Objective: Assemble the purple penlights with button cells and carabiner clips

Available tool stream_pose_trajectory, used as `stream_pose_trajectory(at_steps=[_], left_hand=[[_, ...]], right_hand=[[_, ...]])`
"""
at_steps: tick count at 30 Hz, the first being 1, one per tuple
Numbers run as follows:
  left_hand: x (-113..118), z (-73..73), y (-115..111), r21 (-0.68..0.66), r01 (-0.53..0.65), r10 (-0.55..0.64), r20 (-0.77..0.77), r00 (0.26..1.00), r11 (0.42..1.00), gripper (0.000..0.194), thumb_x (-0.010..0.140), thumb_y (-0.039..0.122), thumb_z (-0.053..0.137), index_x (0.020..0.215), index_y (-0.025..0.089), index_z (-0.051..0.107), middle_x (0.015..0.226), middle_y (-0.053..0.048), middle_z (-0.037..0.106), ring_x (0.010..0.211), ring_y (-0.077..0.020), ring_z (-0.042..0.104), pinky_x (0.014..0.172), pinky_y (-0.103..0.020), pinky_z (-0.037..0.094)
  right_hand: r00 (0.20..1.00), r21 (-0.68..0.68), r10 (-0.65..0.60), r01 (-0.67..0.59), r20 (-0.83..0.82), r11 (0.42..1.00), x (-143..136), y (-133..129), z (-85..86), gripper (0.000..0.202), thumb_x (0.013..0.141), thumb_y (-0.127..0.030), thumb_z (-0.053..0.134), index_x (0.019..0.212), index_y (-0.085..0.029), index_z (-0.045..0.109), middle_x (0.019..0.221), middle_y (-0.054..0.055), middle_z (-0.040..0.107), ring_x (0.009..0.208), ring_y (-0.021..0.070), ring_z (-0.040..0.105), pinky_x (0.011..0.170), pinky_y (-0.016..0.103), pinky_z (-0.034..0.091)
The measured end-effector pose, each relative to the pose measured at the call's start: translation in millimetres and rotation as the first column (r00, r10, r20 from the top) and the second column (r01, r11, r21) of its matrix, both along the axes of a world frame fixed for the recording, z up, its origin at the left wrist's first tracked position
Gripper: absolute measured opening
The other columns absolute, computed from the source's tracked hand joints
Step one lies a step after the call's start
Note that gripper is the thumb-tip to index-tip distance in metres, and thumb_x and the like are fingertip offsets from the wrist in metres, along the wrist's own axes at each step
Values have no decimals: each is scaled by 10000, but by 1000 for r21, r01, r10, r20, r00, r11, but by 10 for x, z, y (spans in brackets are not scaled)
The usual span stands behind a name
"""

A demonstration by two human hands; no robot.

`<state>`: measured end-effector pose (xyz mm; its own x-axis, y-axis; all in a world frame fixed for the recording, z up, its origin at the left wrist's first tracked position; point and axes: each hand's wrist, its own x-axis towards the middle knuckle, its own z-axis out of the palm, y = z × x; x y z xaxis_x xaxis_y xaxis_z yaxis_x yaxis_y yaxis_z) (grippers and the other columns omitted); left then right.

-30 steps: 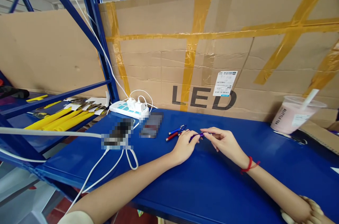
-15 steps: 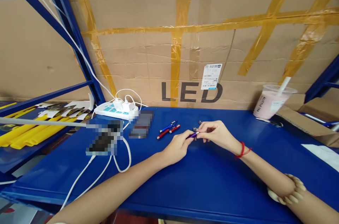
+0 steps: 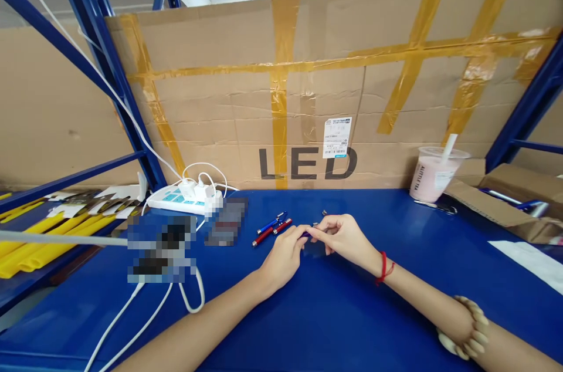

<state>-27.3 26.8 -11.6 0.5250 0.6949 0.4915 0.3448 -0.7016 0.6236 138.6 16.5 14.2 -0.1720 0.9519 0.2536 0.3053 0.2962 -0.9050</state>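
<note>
My left hand (image 3: 282,254) is closed, thumb and fingers around a small purple metal tube (image 3: 305,234), penlight-like in shape. Only a short stretch of the tube shows. At its right end, my right hand (image 3: 342,237) pinches with thumb and forefinger; the exact contact is hidden by the fingers. Left of the hands lie a similar blue tube (image 3: 268,225) with a clip at its end, a long red tube (image 3: 263,236) and a shorter red tube (image 3: 282,226). A tiny metal clip (image 3: 324,213) rests just behind my right hand.
A white power strip (image 3: 176,200) with plugs and cables sits back left, near blurred dark devices (image 3: 160,249). A pink drink cup (image 3: 435,175) stands back right beside an open carton (image 3: 497,208). White paper (image 3: 528,263) lies at right. Taped cardboard (image 3: 211,125) walls the back.
The view has tilted up, so the scene sits lower and slightly left. Both hands stay together at the purple tube, less of which now shows between the fingers.
</note>
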Motion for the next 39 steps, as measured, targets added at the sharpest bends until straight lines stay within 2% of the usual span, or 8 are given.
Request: stream_pose_trajectory(at_steps=[4, 10, 13, 17, 22, 30, 39], left_hand=[[20, -11, 19, -36, -30, 31, 26, 999, 999, 269, 906, 173, 352, 1049, 205, 576, 876, -42, 596, 746, -162, 559, 716, -267, 450], [34, -2, 38, -15, -89, 90, 58, 994, 996, 254, 904, 209, 382, 1043, 228, 593, 964, -35, 631, 893, -189, 565, 809, -307, 446], [34, 32, 27, -29, -63, 64, 20, 998, 998, 233, 902, 226, 403, 968, 214, 626, 900, -34, 634, 833, -184, 574, 779, -300, 451], [32, 62, -7, -63, -28, 26, -37, 999, 998, 232, 899, 212, 403, 959, 188, 625, 864, -48, 623, 758, -172, 575, 725, -278, 453], [30, 71, -41, -57, 7, -9, -36, 999, 998, 222, 890, 208, 407, 930, 182, 624, 833, -43, 623, 725, -164, 571, 697, -260, 444], [14, 73, -49, -35, 19, -21, -70, 997, 999, 219, 886, 187, 430, 980, 164, 626, 859, -54, 623, 723, -165, 569, 680, -257, 439], [2, 40, -44, -42, 11, -15, -101, 995, 999, 232, 891, 209, 429, 1005, 163, 626, 867, -52, 615, 706, -161, 561, 659, -255, 432]], right_hand=[[999, 3, 34, -34, 5, 999, 46, 37, 12, 386, 667, -501, 685, 639, -118, 649, 641, 57, 653, 392, 83, 528, 350, 165, 395], [992, -106, 96, -104, -76, 989, 106, 58, 103, 425, 650, -538, 672, 653, -112, 677, 668, 58, 657, 407, 70, 522, 356, 155, 393], [985, -154, 157, -166, -70, 974, 146, 94, 97, 391, 619, -496, 712, 654, -108, 683, 635, 47, 654, 419, 57, 510, 387, 146, 402], [974, -214, 209, -224, -91, 951, 204, 155, 45, 364, 567, -447, 758, 610, -100, 654, 608, 42, 649, 435, 54, 510, 404, 142, 405], [963, -257, 244, -266, -114, 929, 248, 203, -29, 385, 528, -442, 776, 573, -105, 595, 552, 18, 620, 432, 67, 525, 410, 157, 427], [937, -289, 327, -348, -121, 892, 280, 258, -145, 368, 570, -429, 764, 591, -100, 600, 551, 18, 616, 429, 68, 534, 412, 155, 437], [918, -301, 378, -397, -122, 867, 280, 268, -137, 358, 581, -414, 766, 587, -103, 587, 577, 15, 621, 447, 57, 541, 415, 130, 412]])
